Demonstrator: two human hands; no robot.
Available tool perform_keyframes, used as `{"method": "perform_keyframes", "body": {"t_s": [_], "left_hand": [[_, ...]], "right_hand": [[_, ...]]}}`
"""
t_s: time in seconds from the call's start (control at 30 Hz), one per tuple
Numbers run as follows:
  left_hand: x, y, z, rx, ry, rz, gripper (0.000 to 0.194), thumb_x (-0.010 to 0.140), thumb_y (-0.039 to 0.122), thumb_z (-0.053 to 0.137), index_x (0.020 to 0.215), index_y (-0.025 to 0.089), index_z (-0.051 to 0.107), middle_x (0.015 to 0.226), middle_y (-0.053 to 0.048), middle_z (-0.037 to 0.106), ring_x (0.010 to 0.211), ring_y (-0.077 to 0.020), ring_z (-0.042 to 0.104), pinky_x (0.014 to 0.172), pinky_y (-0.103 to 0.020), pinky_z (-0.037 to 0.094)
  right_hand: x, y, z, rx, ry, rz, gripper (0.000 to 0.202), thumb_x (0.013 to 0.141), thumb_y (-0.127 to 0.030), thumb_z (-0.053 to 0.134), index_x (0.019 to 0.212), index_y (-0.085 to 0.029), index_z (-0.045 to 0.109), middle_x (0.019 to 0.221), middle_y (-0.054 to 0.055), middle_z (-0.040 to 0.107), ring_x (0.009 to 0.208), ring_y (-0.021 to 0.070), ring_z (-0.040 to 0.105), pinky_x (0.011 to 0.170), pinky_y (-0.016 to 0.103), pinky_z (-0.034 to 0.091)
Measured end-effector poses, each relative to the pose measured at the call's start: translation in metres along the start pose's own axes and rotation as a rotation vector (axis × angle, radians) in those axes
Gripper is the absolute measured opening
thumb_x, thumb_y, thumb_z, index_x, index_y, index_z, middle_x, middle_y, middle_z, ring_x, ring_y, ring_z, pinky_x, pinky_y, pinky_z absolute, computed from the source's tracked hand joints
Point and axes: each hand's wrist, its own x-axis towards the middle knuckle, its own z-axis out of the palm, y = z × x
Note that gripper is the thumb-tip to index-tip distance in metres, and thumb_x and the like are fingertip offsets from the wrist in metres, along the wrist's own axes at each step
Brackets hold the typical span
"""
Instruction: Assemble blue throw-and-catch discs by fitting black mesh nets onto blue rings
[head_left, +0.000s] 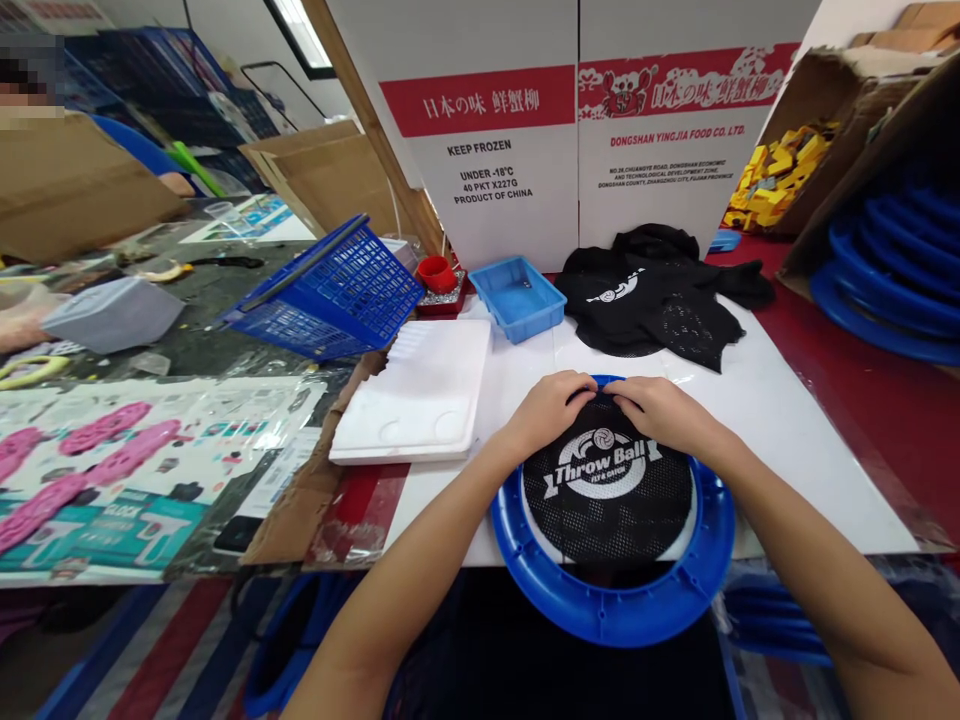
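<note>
While I guide from afar, my left hand [553, 410] and right hand [669, 410] pinch the black mesh [600, 525] at the far rim of the blue ring [611, 615], which overhangs the white sheet [810, 480]. I'd call this mesh-fitting; next calls for pressing evenly around.

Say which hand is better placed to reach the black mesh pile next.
Likely the right hand: the black mesh pile lies beyond it, while the left hand is farther left, toward the blue tray.
</note>
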Motion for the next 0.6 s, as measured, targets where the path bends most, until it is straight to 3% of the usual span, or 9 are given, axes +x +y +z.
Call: {"method": "perform_keyframes", "body": {"t_s": [0.33, 0.6], "left_hand": [[-0.0045, -0.0046, 0.004, 0.063, 0.031, 0.023, 0.027, 0.108, 0.024, 0.057, 0.118, 0.022, 0.082, 0.107, -0.009, 0.077, 0.099, -0.0235, 0.072, 0.094, -0.039, 0.058], [-0.0052, -0.0041, 0.0041, 0.043, 0.054, 0.049, 0.026, 0.108, 0.023, 0.057, 0.117, 0.022, 0.082, 0.111, -0.009, 0.075, 0.101, -0.023, 0.071, 0.094, -0.039, 0.058]], "right_hand": [[0.0003, 0.004, 0.0073, -0.028, 0.012, 0.01, 0.04, 0.11, -0.022, 0.046, 0.138, -0.021, 0.075, 0.119, 0.012, 0.081, 0.105, 0.0289, 0.075, 0.096, 0.041, 0.057], [0.0004, -0.0039, 0.0081, -0.069, 0.02, 0.058, 0.043, 0.103, -0.012, 0.049, 0.134, -0.023, 0.077, 0.109, 0.011, 0.078, 0.097, 0.0257, 0.071, 0.09, 0.035, 0.054]]}}
